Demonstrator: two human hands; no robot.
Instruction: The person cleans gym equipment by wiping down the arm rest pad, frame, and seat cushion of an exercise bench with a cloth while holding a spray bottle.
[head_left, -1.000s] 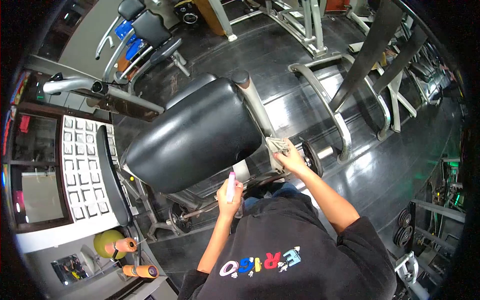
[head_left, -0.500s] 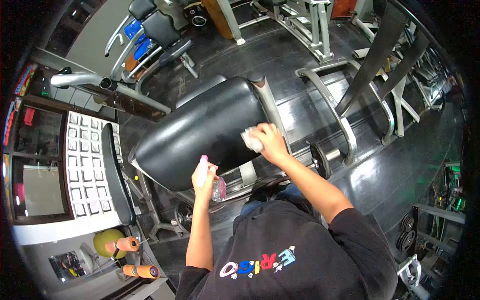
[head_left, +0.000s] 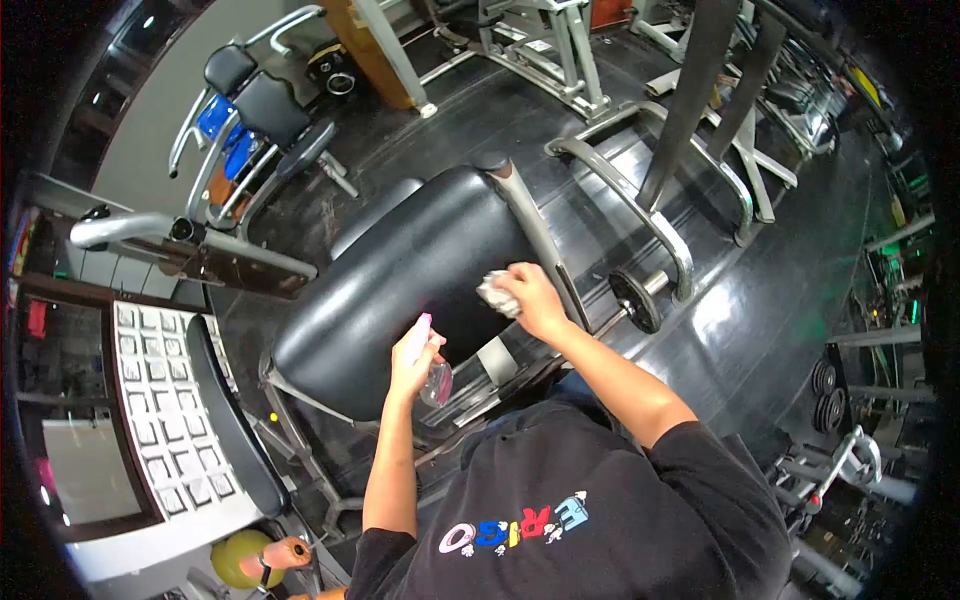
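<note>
A wide black padded bench [head_left: 400, 265] with a shiny cover lies in front of me. My left hand [head_left: 412, 368] is closed around a clear spray bottle [head_left: 437, 384] with a white and pink spray head, held over the near edge of the pad. In my right hand [head_left: 535, 302] is a crumpled white cloth [head_left: 498, 293], gripped in bent fingers at the right part of the pad. Whether the cloth touches the cover I cannot tell for sure.
A barbell with a black weight plate [head_left: 636, 301] sits right of the bench. Grey metal machine frames [head_left: 665, 235] stand beyond it. On the left are a narrow black pad [head_left: 235, 415] and a grey post arm [head_left: 130, 230]. A seated machine [head_left: 272, 105] stands at the back left.
My view has turned and shifted, so the surroundings sit differently. My right hand with the cloth has moved slightly nearer me along the pad. The left hand still holds the bottle.
</note>
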